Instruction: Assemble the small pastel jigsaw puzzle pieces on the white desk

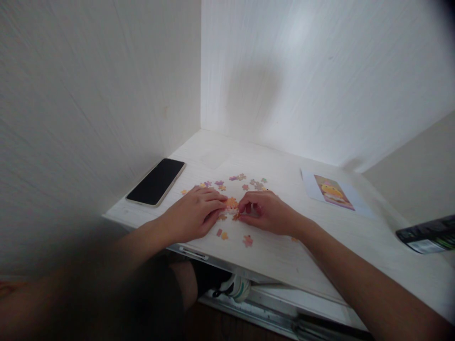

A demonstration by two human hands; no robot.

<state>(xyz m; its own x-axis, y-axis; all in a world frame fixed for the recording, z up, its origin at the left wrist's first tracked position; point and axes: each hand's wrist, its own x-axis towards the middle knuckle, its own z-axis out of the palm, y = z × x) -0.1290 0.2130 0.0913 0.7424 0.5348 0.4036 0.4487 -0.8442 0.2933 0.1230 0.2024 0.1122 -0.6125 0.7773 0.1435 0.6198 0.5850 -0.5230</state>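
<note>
Puzzle cluster [232, 203] between both fingertips | left hand [194, 213] fingers flat, touching | right hand [265, 212] fingers pinching its edge

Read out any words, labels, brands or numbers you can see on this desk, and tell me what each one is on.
No text here can be read.
Dark box at the right edge: it bears a pale label and greenish marks, too small and blurred to read.
Picture card: shows a yellow cartoon figure; any lettering is too small to tell.
Phone: screen black, nothing displayed.
Puzzle pieces between the left hand and right hand: colours only, no writing visible.
</note>
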